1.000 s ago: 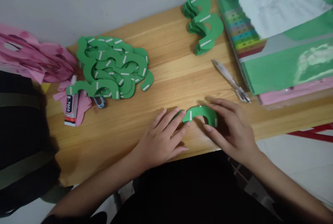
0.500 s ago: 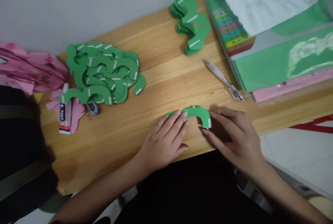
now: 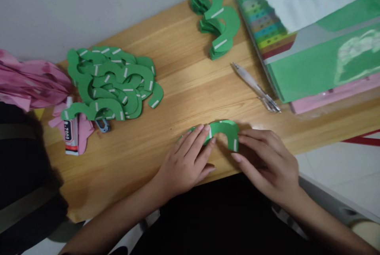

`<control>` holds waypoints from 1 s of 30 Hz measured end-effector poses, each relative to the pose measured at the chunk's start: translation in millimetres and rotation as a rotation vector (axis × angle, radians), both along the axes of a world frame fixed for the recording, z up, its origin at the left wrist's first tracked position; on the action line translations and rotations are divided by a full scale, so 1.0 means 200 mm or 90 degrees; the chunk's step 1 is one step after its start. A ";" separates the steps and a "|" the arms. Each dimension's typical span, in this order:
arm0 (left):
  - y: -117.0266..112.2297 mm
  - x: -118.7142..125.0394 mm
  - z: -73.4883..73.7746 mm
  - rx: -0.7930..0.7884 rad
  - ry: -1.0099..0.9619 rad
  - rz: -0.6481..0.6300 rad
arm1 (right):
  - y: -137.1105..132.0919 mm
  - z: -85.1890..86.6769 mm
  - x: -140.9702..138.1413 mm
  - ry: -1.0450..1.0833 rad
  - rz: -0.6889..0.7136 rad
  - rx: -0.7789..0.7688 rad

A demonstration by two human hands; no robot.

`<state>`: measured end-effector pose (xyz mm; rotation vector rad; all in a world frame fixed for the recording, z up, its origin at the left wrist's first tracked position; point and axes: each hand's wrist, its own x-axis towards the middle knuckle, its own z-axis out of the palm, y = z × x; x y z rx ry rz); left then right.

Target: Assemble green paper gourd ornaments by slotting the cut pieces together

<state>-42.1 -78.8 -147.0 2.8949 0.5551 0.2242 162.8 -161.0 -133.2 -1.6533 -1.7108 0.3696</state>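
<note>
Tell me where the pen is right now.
In the head view, the pen lies right of centre on the wooden table, between the stacked green wavy pieces and the right hand.

A pen [image 3: 254, 85] lies on the table [image 3: 184, 93] beside a packet [image 3: 308, 69] topped by paper [image 3: 308, 0]; a tube [image 3: 71, 136] rests on pink scraps [image 3: 84, 132].

Dim, slightly soft picture. Faint sheen on the wooden tabletop [image 3: 184, 89]; soft shadow beside the right hand [image 3: 270, 164]. Writing on white paper [image 3: 314, 0], far right, blurred.
</note>
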 end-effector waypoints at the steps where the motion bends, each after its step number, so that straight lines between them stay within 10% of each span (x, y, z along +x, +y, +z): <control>1: 0.00 0.00 0.00 -0.002 -0.002 0.000 | 0.01 0.00 0.00 -0.002 0.003 0.009; 30: -0.02 -0.01 0.01 -0.044 -0.051 0.049 | 0.23 0.02 -0.02 -0.076 -0.026 -0.171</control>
